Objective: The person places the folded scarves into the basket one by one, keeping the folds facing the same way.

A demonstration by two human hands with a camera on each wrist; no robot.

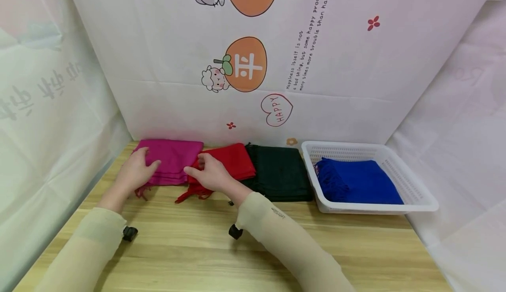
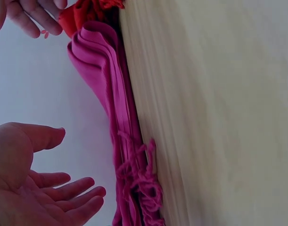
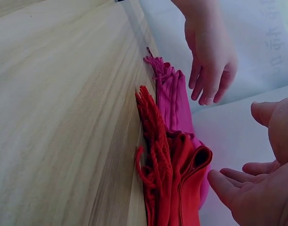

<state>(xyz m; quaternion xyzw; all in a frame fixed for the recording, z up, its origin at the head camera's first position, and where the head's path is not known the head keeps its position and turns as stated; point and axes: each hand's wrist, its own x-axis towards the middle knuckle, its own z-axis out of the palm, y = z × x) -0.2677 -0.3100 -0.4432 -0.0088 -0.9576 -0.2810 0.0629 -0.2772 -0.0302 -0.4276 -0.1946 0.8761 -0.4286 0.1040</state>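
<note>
Magenta folded fringed cloth [image 1: 178, 153] lies at nine o'clock of red folded fringed cloth [image 1: 237, 160]; we judge this a reach, left hand [image 1: 134, 169] and right hand [image 1: 211, 173] spread, holding nothing; gripping the magenta would need both curled round its edges

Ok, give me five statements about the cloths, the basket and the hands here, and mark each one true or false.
1. The red cloth lies between the magenta cloth and the dark green cloth. True.
2. The blue cloth is in the white basket. True.
3. The dark green cloth is in the basket too. False: it lies on the table beside it.
4. Neither the left hand nor the right hand holds anything. True.
5. In the head view, the blue cloth is leftmost. False: the magenta one is.
</note>
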